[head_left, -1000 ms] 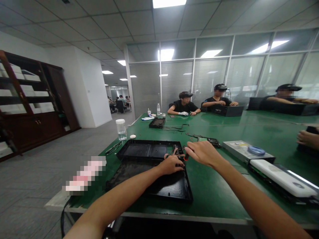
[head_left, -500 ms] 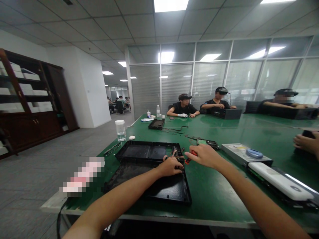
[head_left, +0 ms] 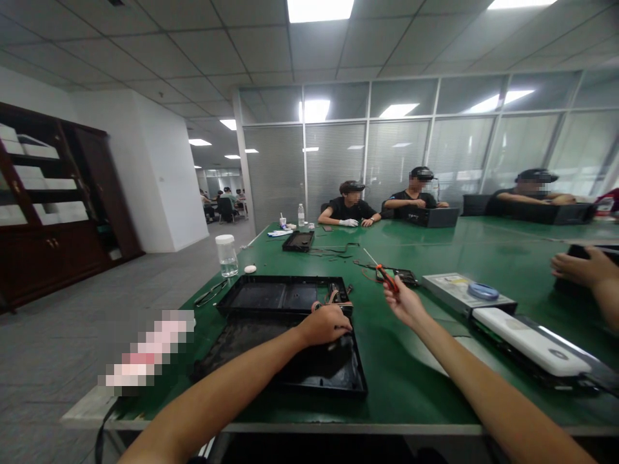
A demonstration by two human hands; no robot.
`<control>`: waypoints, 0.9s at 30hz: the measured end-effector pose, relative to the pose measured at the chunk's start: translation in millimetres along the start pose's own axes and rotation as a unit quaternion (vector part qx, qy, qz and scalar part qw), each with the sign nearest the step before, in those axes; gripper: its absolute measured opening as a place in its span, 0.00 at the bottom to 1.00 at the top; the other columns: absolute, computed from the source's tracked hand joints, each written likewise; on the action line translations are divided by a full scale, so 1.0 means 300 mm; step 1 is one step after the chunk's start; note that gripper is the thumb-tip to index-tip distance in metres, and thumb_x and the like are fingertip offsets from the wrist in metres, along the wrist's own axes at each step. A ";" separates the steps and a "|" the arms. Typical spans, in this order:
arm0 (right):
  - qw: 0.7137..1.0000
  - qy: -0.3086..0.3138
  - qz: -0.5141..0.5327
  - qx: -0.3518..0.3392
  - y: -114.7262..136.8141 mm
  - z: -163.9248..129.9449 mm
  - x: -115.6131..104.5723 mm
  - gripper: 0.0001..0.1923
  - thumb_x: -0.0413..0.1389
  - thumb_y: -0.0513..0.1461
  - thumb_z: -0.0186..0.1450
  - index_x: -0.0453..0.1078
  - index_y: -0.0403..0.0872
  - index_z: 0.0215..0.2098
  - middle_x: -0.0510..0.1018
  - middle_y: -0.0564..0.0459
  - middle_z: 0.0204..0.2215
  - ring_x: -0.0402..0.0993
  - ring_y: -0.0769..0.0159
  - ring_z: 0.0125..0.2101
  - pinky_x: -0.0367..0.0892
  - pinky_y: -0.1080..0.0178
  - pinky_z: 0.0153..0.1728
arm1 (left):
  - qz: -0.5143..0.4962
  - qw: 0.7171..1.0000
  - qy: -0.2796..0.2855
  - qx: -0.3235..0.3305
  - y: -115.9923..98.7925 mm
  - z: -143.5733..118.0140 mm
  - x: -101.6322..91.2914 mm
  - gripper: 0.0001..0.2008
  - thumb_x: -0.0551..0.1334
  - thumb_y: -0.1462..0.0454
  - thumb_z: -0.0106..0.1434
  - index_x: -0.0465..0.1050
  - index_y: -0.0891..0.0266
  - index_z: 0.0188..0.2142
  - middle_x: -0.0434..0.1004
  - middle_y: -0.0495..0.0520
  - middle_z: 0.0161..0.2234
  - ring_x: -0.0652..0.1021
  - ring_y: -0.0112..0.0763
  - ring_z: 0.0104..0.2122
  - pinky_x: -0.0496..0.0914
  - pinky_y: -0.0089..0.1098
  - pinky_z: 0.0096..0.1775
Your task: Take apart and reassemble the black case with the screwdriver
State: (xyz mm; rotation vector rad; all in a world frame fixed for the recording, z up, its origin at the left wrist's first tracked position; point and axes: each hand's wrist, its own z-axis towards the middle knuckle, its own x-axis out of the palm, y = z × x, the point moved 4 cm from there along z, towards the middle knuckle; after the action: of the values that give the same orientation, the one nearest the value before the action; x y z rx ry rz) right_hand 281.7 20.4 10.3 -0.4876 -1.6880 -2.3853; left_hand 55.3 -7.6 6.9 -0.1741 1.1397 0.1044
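My right hand (head_left: 405,301) grips a screwdriver (head_left: 387,279) by its red and black handle. Its thin metal shaft points up and away to the left, clear of the table. Over the black plastic case (head_left: 355,377), which lies spread in two shallow halves, my left hand (head_left: 326,324) is closed with curled fingers. What those fingers pinch, if anything, is hidden. Just beyond them, a bundle of coloured wires (head_left: 333,298) sits at the right end of the case's far half (head_left: 256,296).
A clear jar (head_left: 226,256), a white lid (head_left: 250,269) and tweezers (head_left: 210,293) lie to the left. On the right are a metal drive (head_left: 447,290) with a blue ring (head_left: 483,291) and a white device (head_left: 529,340). Co-workers (head_left: 351,209) sit across the green table (head_left: 396,380).
My right hand has moved up and right, away from the case, and the screwdriver's tip now points upward. My left hand stays over the case. The view has shifted slightly right.
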 end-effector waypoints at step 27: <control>0.603 0.318 -0.694 -0.230 0.072 -0.652 0.304 0.04 0.49 0.37 0.62 0.61 0.48 0.28 0.70 0.54 0.29 0.65 0.67 0.27 0.51 0.64 0.26 | -0.002 0.956 0.182 -0.231 0.322 -0.268 -0.207 0.08 0.62 0.62 0.53 0.72 0.64 0.31 0.71 0.47 0.25 0.70 0.24 0.25 0.60 0.22 0.27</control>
State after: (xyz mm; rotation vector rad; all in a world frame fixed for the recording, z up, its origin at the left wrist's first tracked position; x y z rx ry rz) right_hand 172.4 -166.8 3.3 2.2012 -1.0119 -3.0280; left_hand -58.9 72.2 22.6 -0.6335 1.4699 0.3474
